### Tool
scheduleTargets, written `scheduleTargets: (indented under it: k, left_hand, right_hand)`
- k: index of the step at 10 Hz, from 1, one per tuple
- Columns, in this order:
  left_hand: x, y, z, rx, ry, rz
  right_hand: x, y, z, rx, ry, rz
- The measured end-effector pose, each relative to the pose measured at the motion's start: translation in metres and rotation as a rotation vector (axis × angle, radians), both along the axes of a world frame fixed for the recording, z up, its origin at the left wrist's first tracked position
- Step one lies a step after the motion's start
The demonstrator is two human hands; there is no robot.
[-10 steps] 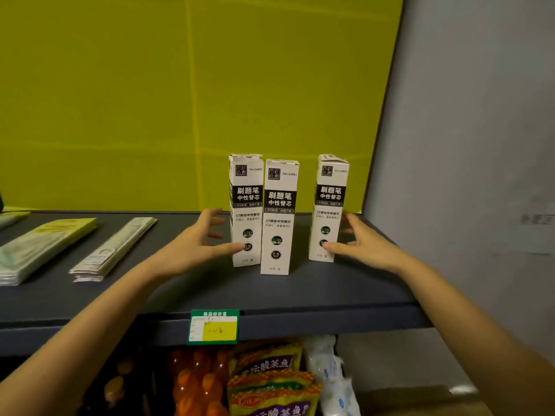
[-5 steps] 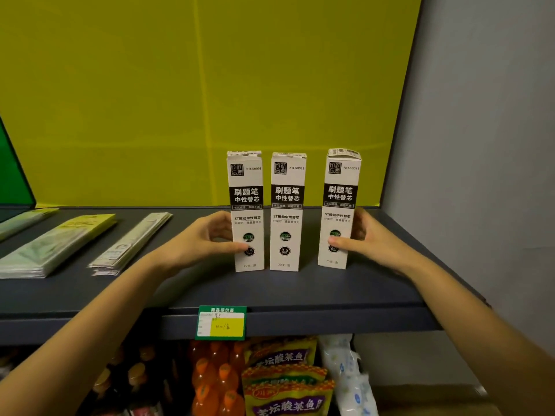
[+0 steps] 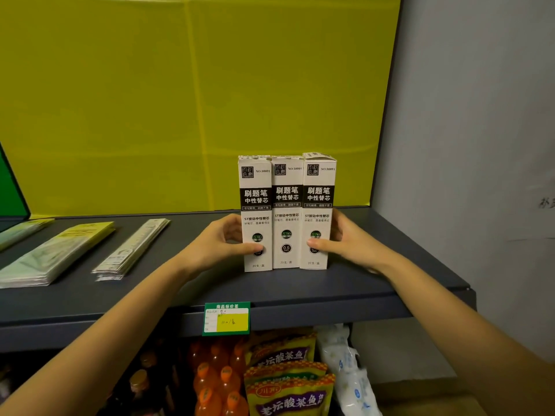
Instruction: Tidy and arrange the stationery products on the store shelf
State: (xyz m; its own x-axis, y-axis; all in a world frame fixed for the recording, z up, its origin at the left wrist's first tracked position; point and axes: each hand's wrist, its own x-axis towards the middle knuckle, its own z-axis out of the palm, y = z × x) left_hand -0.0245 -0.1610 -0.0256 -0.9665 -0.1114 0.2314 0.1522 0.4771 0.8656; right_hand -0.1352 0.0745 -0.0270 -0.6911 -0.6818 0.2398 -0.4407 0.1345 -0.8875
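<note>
At the bottom edge of the frame, under the shelf (image 3: 330,289), stand orange bottles (image 3: 210,382), yellow-and-purple bags (image 3: 288,385) just right of them, and white packets (image 3: 348,370) further right. Above these, a green-and-yellow price tag (image 3: 226,319) is clipped to the shelf's dark front lip, a little left of centre. Two bare forearms rise from the lower corners and meet over the shelf just right of centre. There the left hand (image 3: 216,244) grasps the left box (image 3: 256,199), thumb laid across the lower front and fingers curled round its outer side. The right hand (image 3: 348,241) grasps the right box (image 3: 318,199) the same way, thumb on the lower front and fingers wrapped behind its outer edge. The middle box (image 3: 286,205) stands between them, with neither hand on it. All three white-and-black boxes stand upright on the shelf, fronts facing the camera, sides touching in one close row. At the left of the frame, well apart from the boxes, lie flat packs: a pale stack (image 3: 132,247), a yellow-green stack (image 3: 54,250) and another (image 3: 21,232) at the frame's edge. Behind everything rises a yellow panel (image 3: 180,100), with a green panel (image 3: 10,193) at the far left and a grey wall (image 3: 480,145) filling the right.
</note>
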Motion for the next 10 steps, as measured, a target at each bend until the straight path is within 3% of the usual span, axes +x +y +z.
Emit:
scheduleTargets:
  k: [10]
  left_hand:
    - [0.026,-0.017,0.008,-0.057,-0.010,0.008]
  right_hand:
    - [0.011,0.012,0.011,0.013,-0.051,-0.071]
